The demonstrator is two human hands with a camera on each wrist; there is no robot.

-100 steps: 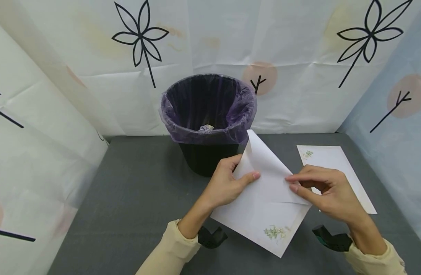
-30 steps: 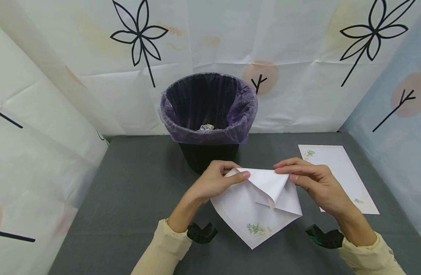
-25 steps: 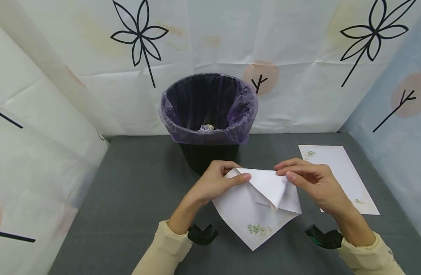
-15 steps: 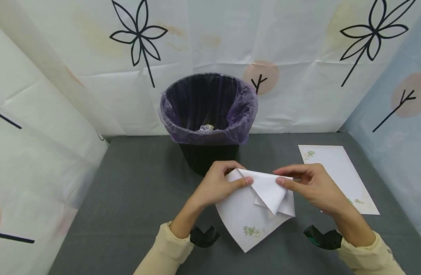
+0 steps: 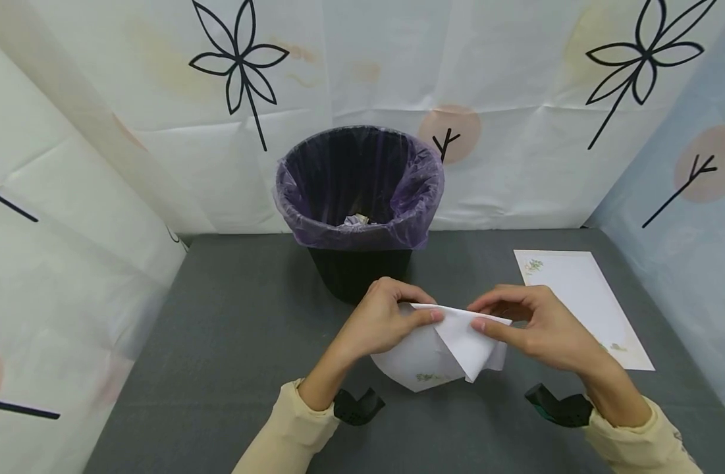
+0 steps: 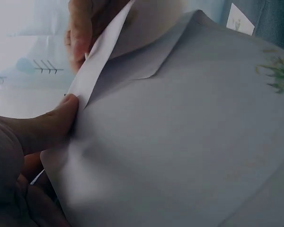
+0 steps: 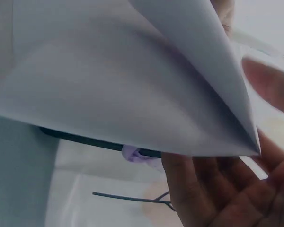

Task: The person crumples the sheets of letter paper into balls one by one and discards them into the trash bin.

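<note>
Both hands hold a partly folded white sheet of paper (image 5: 469,345) up in front of the bin, its folded edge on top and a pointed flap hanging toward me. The left hand (image 5: 386,319) pinches the top left of the fold, thumb in front and fingers behind. At the top right, the right hand (image 5: 537,322) has its thumb before the edge and its other fingers behind it. A green leaf print shows on the paper (image 6: 180,127) in the left wrist view. In the right wrist view the paper (image 7: 109,94) hides part of the right fingers (image 7: 184,189).
A black bin (image 5: 353,273) with a purple liner (image 5: 421,227) stands at the back middle, crumpled paper (image 5: 356,220) inside it. A second printed sheet (image 5: 584,306) lies flat on the right of the grey table (image 5: 238,342). Patterned white cloth (image 5: 368,72) hangs behind.
The sheet has been folded over from its upper corner, making a flap. Over the last second, the folded edge has come lower and the near corner has tipped up, both hands keeping to the top.
</note>
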